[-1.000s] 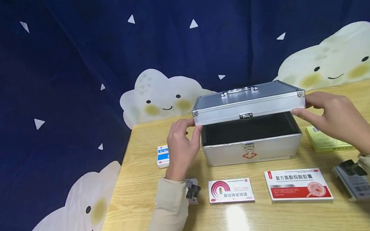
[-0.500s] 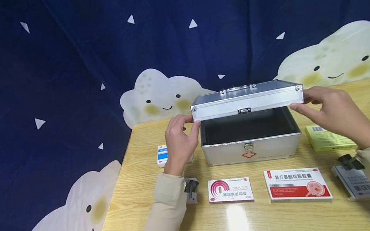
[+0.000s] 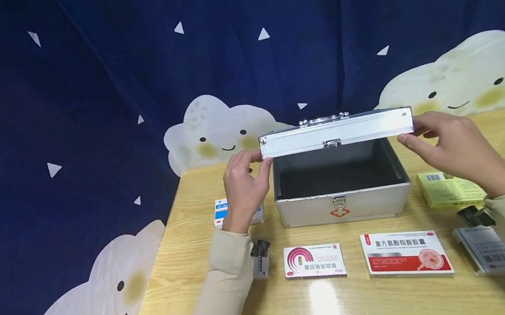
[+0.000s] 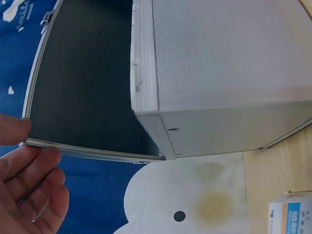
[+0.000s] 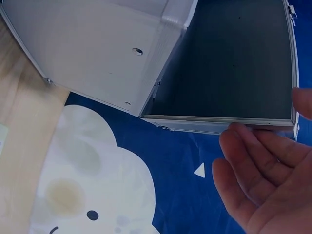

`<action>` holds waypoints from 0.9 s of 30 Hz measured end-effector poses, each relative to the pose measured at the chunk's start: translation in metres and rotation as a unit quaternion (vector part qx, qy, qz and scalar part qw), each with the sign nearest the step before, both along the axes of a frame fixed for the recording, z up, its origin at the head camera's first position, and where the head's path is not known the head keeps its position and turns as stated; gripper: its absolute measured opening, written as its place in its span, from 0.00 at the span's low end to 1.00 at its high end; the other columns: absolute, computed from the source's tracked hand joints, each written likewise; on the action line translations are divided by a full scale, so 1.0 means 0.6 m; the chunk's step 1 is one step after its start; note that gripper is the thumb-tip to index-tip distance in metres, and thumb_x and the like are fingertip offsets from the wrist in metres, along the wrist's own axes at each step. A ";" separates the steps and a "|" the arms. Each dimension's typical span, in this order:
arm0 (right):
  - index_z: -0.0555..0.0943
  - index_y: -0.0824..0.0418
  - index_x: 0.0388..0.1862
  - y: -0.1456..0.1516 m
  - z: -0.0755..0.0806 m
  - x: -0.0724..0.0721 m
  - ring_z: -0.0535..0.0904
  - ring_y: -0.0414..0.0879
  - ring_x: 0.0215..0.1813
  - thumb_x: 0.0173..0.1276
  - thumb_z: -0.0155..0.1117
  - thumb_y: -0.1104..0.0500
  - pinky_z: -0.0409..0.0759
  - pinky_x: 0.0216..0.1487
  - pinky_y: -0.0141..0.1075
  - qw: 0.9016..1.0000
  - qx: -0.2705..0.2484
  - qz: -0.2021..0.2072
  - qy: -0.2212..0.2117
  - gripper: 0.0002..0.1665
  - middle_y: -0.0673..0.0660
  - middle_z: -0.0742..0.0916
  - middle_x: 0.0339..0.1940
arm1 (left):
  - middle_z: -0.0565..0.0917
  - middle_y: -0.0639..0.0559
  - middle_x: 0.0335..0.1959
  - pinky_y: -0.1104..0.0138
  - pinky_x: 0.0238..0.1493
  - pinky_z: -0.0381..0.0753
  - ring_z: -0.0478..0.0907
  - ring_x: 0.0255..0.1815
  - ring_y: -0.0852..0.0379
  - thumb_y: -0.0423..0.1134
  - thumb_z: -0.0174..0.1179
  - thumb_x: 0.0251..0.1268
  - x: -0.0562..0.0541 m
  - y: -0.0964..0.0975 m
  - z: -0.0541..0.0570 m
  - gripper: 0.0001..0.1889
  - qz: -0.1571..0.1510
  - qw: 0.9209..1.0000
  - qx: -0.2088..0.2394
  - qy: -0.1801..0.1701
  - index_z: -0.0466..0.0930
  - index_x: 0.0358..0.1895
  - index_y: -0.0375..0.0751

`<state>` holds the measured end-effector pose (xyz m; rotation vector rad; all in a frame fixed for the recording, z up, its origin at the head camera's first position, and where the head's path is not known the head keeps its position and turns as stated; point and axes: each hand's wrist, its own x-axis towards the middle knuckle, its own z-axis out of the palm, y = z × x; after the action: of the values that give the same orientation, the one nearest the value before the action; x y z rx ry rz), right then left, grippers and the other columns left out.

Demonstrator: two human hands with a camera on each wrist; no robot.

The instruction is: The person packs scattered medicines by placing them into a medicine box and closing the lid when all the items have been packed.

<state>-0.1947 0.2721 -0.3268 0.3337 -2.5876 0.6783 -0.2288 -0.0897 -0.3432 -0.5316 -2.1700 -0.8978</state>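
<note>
A silver metal first-aid box [image 3: 308, 211] with a red cross stands on the table, its lid [image 3: 360, 130] tilted up and its dark inside showing. My left hand [image 3: 244, 188] holds the lid's front left corner between thumb and fingers. At the opposite front corner, my right hand [image 3: 457, 150] grips the lid the same way. The left wrist view shows the thumb at the rim of the lid's dark lining [image 4: 83, 78] and the fingers [image 4: 34, 170] against its side. In the right wrist view the fingers [image 5: 248, 161] lie along the lid's side edge.
In front of the box lie a white-and-pink medicine box [image 3: 314, 262], a red-and-white one [image 3: 406, 254] and grey-white ones [image 3: 488, 251] [image 3: 261, 266]. A blue-and-white box [image 3: 221, 213] is left, a yellow-green one [image 3: 448, 189] right. Behind hangs a blue cloud-patterned curtain [image 3: 237, 46].
Both hands have raised the lid's front edge further. The opening is wider, and more of the box's inside shows. The medicine boxes have stayed in place.
</note>
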 end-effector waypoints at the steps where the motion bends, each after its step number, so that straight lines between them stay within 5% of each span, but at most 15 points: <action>1: 0.81 0.71 0.52 0.000 0.001 -0.001 0.82 0.65 0.46 0.68 0.66 0.55 0.79 0.44 0.59 1.000 0.000 0.001 0.001 0.21 0.72 0.87 0.47 | 0.88 0.45 0.33 0.61 0.37 0.80 0.81 0.37 0.48 0.37 0.66 0.63 0.000 0.000 0.001 0.07 0.001 1.000 -0.002 -0.002 0.86 0.36 0.35; 10: 0.83 0.70 0.50 0.007 0.010 -0.009 0.84 0.66 0.40 0.70 0.64 0.54 0.77 0.34 0.43 1.000 -0.013 0.004 0.005 0.20 0.71 0.87 0.45 | 0.88 0.45 0.34 0.62 0.39 0.80 0.81 0.38 0.49 0.37 0.65 0.64 -0.008 0.003 0.012 0.08 0.008 1.000 -0.011 -0.007 0.86 0.38 0.34; 16: 0.81 0.70 0.52 0.008 0.015 -0.015 0.83 0.68 0.42 0.72 0.61 0.51 0.79 0.42 0.61 1.000 -0.016 0.001 -0.001 0.23 0.73 0.86 0.46 | 0.89 0.45 0.35 0.61 0.39 0.80 0.82 0.39 0.50 0.39 0.65 0.65 -0.018 0.004 0.020 0.08 0.011 1.000 -0.021 -0.006 0.87 0.38 0.35; 20: 0.81 0.71 0.53 0.009 0.020 -0.022 0.83 0.69 0.44 0.73 0.59 0.49 0.77 0.45 0.64 1.000 -0.020 -0.009 -0.017 0.25 0.74 0.86 0.47 | 0.89 0.46 0.36 0.62 0.39 0.81 0.82 0.40 0.51 0.39 0.65 0.66 -0.024 0.004 0.028 0.08 0.014 0.999 -0.026 -0.014 0.87 0.38 0.37; 27: 0.83 0.70 0.48 0.017 0.028 -0.040 0.83 0.64 0.40 0.71 0.63 0.47 0.73 0.32 0.37 0.999 -0.024 -0.023 -0.024 0.25 0.72 0.88 0.39 | 0.90 0.46 0.36 0.60 0.39 0.80 0.83 0.40 0.50 0.40 0.66 0.65 -0.037 0.001 0.041 0.09 0.019 0.999 -0.041 -0.030 0.88 0.39 0.38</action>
<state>-0.2189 0.2820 -0.3097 0.2453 -2.6102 0.7397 -0.2510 -0.0890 -0.3183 -0.5069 -2.2718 -0.8154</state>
